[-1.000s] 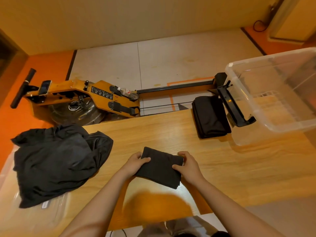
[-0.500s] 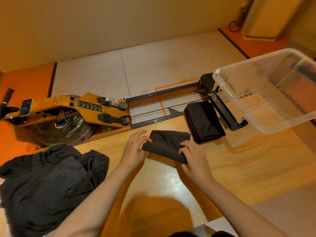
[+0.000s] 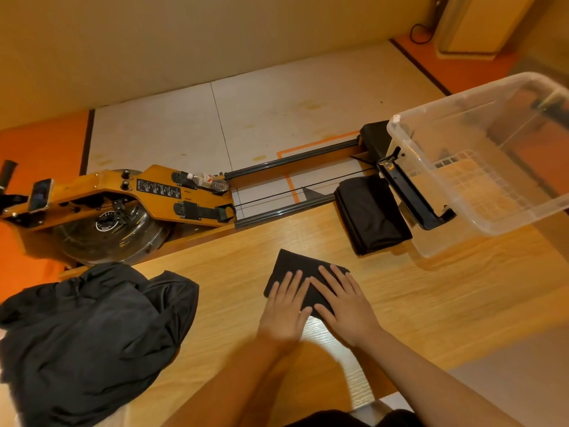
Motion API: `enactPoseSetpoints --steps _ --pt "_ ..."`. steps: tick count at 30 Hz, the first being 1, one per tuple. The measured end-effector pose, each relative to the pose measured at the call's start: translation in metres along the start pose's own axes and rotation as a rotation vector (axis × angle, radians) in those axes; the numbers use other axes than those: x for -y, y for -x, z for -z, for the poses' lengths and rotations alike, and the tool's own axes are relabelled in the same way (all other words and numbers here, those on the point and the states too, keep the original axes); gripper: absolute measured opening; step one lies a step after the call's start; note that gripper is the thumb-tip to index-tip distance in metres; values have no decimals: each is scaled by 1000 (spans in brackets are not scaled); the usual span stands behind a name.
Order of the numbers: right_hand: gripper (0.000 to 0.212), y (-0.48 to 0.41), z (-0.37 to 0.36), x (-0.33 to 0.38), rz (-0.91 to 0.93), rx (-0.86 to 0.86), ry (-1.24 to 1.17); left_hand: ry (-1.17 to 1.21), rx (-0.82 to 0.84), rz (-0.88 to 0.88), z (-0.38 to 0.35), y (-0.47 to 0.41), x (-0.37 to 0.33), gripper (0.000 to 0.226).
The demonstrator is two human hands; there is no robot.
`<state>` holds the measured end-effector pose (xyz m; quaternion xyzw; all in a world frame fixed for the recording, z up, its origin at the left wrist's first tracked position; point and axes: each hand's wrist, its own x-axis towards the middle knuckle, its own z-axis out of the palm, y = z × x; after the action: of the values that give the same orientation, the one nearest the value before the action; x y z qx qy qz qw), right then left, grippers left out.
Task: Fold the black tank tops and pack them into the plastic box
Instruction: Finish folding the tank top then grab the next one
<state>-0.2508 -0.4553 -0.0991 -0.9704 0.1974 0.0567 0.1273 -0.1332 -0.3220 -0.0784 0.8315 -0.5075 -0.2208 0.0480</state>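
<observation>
One loose heap: unfolded black tank tops are lying crumpled at the left end of the tabletop, reaching the left border of the view.
Rowing machine: an orange rowing machine is standing on the floor beyond the tabletop's far edge, with a water bottle lying on its frame and a phone sitting at its far left.
Left hand: the left hand is pressing flat on the folded tank top, fingers straight and slightly spread, gripping nothing.
Folded tank top: it is lying near the middle of the tabletop under both hands, its far corner showing past the fingertips.
Right hand: the right hand is lying flat just beside the left one, fingers straight, pressing the same top's right part.
Folded stack: a folded stack of black tops is sitting at the tabletop's far edge, just beside the box.
Plastic box: the clear plastic box is standing open at the right end of the tabletop, a black latch hanging on its left wall.
</observation>
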Motion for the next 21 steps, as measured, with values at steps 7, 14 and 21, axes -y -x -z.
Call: enactPoseSetpoints --steps 7,14,21 --pt "64 -21 -2 -4 -178 -59 43 -252 1 -237 35 -78 38 56" --pt "64 -34 -11 -23 25 -83 77 37 -323 195 25 -84 -17 54" --pt "73 -43 -4 -43 74 -174 78 199 -213 365 3 -97 -20 65"
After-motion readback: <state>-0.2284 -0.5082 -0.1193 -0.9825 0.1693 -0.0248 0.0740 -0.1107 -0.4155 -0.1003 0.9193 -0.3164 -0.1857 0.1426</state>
